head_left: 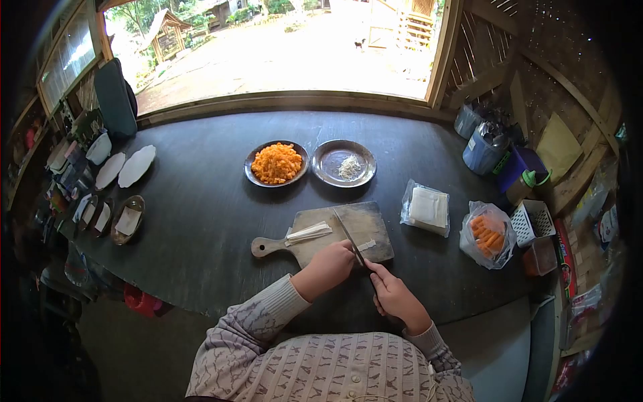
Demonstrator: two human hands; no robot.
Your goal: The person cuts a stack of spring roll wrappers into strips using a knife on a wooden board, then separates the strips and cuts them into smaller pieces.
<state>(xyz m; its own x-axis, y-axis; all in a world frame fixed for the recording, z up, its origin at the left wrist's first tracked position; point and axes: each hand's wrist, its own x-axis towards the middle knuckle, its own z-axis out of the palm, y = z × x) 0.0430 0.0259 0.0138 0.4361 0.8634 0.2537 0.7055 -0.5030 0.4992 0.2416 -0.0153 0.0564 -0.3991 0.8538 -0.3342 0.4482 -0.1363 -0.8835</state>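
A wooden cutting board [308, 218] with a handle lies in front of me on the dark table. My right hand [396, 297] is closed around the handle of a knife [347, 233], whose blade crosses the board and points away from me. Close to the blade's left side, my left hand [328, 270] is on the board's near edge with its fingers curled; what they hold, if anything, is hidden. Pale strips [309, 233] lie together on the board's left part. A few small pale pieces [367, 246] are right of the blade.
Beyond the board are a plate of orange cubes [276, 163] and a plate [326, 165] with pale shreds. To the right sit a stack of white sheets [429, 206], bagged carrots [487, 236] and a grater [532, 222]. Small dishes [127, 220] stand at left.
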